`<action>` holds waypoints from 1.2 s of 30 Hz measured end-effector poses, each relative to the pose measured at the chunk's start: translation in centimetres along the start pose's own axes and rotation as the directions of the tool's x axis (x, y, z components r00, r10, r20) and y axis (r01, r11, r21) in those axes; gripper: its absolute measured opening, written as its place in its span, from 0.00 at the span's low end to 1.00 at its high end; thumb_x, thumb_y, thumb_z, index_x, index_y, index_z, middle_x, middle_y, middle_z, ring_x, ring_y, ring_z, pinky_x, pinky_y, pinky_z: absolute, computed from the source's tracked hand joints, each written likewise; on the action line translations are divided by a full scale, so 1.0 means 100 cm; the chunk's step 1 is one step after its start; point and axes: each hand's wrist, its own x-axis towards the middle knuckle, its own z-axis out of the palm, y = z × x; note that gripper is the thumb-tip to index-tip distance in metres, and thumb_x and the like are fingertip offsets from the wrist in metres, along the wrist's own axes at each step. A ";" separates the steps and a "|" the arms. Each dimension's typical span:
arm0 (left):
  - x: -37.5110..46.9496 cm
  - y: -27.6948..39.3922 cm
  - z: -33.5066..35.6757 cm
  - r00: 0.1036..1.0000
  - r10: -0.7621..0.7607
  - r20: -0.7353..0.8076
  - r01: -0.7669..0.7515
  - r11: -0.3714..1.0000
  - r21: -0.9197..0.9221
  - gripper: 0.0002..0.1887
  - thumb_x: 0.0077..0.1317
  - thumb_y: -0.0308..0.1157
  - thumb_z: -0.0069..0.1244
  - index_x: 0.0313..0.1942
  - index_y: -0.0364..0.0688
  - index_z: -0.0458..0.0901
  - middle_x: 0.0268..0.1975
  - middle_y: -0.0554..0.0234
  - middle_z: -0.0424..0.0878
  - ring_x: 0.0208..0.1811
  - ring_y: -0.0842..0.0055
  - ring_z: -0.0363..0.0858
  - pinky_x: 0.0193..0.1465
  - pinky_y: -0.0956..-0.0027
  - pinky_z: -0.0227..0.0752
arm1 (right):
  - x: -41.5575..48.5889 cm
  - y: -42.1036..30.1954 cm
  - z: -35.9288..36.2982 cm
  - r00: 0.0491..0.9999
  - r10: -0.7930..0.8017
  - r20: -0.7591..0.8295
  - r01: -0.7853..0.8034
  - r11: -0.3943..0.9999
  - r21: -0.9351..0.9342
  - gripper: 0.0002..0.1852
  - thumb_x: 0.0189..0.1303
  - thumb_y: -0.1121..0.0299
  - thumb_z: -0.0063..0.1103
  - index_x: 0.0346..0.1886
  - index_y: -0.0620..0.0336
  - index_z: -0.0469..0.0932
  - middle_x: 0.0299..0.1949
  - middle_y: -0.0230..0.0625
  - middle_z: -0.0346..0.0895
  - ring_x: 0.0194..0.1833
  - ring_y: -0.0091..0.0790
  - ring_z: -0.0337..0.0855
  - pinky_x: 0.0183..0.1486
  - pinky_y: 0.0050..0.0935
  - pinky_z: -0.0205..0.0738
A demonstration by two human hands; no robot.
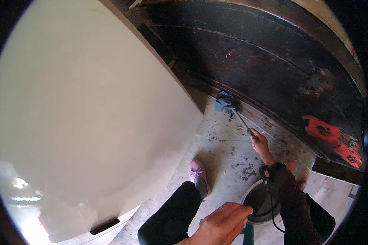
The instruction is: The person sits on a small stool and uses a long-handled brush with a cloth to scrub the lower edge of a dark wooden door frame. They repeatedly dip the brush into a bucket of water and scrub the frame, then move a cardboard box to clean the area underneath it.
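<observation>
My right hand [259,142] is closed around the dark end of a rod-like handle [241,120], arm stretched forward. At the handle's far end a bunched blue-grey cloth [224,102] touches the foot of a dark wooden panel [220,52]. My left hand [225,222], a ring on one finger, is curled near the bottom of the view; its fingertips and palm are partly hidden, and no held object shows. Just right of it stands a round basin [257,203] with dark contents, partly covered by my right forearm.
A large glossy pale panel [95,107] fills the left side. The concrete floor [211,134] has dark spots. Torn red paper [323,130] clings to the dark panel's lower right. A cable [273,211] hangs from my right wrist. A green support [248,234] stands below the basin.
</observation>
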 end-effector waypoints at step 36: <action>0.001 0.003 -0.008 0.993 -0.012 -0.114 0.017 0.999 0.048 0.08 0.59 0.18 0.48 0.40 0.31 0.75 0.34 0.51 0.76 0.35 0.60 0.77 0.39 0.65 0.71 | 0.048 -0.016 0.025 0.887 -0.460 0.025 0.336 0.610 -0.717 0.22 0.61 0.59 0.48 0.59 0.49 0.72 0.45 0.49 0.79 0.46 0.54 0.78 0.51 0.43 0.69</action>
